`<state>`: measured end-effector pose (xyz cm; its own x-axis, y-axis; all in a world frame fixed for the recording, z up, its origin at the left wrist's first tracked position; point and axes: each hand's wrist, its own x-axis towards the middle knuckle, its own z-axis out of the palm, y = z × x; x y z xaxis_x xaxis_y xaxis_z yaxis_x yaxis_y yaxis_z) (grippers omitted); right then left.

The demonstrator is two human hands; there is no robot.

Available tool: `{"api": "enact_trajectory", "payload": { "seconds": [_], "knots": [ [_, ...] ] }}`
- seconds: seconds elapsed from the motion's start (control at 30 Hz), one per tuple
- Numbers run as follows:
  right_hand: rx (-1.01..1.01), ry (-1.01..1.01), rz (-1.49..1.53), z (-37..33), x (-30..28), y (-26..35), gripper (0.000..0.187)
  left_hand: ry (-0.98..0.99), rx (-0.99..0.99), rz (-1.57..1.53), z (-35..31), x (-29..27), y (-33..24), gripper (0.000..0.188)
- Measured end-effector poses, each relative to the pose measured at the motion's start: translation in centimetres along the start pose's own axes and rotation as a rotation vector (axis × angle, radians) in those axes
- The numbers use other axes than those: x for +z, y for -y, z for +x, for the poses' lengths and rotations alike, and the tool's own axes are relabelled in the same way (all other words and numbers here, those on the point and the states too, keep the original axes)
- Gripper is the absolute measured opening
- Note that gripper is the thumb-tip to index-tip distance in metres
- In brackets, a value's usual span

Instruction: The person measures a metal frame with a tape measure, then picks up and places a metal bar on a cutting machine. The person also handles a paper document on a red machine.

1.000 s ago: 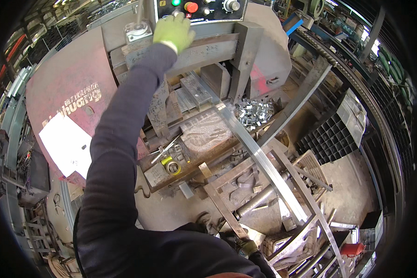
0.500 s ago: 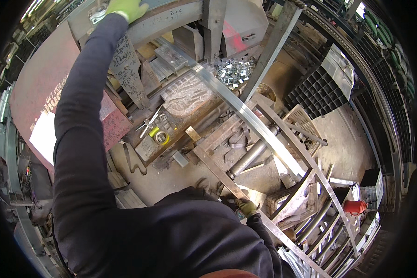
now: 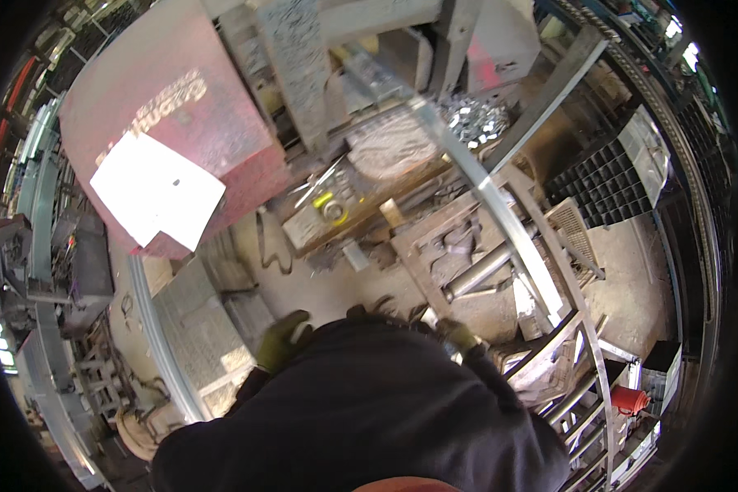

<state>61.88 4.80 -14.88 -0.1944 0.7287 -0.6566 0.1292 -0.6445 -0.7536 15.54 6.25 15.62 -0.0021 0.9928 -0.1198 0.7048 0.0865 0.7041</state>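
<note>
My left hand (image 3: 282,339), in an olive-green glove, is held low beside my body. Its thumb and fingers are apart and nothing shows between them. My right hand (image 3: 457,334), gloved alike, is curled next to the near end of a rusty metal frame (image 3: 418,275). A small pale object peeks out by its fingers, too small and blurred to name. A long shiny metal profile (image 3: 500,209) lies slantwise across the frame and runs up to the machine beyond. On the bench between lie a yellow tape measure (image 3: 331,211) and a plier-like tool (image 3: 318,185).
A red machine cover (image 3: 180,90) with a white sheet (image 3: 160,193) on it stands at the left. Small cut metal pieces (image 3: 477,121) are heaped beyond the profile. A black gridded rack (image 3: 603,180), a plastic crate (image 3: 571,220) and a red container (image 3: 629,400) are at the right.
My left hand has come down from the top of the machine to beside my body. My right hand stays near the frame. The view has shifted, showing more at the left.
</note>
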Motion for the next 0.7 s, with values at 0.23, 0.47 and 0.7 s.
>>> {"api": "enact_trajectory", "payload": {
  "seconds": [0.23, 0.47, 0.7],
  "knots": [
    [-0.111, 0.209, -0.418, 3.2, 4.1, 10.7, 0.014, -0.117, -0.124, -0.17, -3.1, -2.0, 0.9, 0.031],
    [-0.182, 0.022, -0.493, 4.9, 5.6, 6.8, 0.028, -0.118, -0.45, -0.579, -8.7, 0.8, -0.6, 0.034],
    [-0.19, 0.081, -0.397, 2.8, 5.9, 4.0, 0.023, 0.011, -0.532, 0.055, -20.9, 2.2, 11.4, 0.044]
  ]
}}
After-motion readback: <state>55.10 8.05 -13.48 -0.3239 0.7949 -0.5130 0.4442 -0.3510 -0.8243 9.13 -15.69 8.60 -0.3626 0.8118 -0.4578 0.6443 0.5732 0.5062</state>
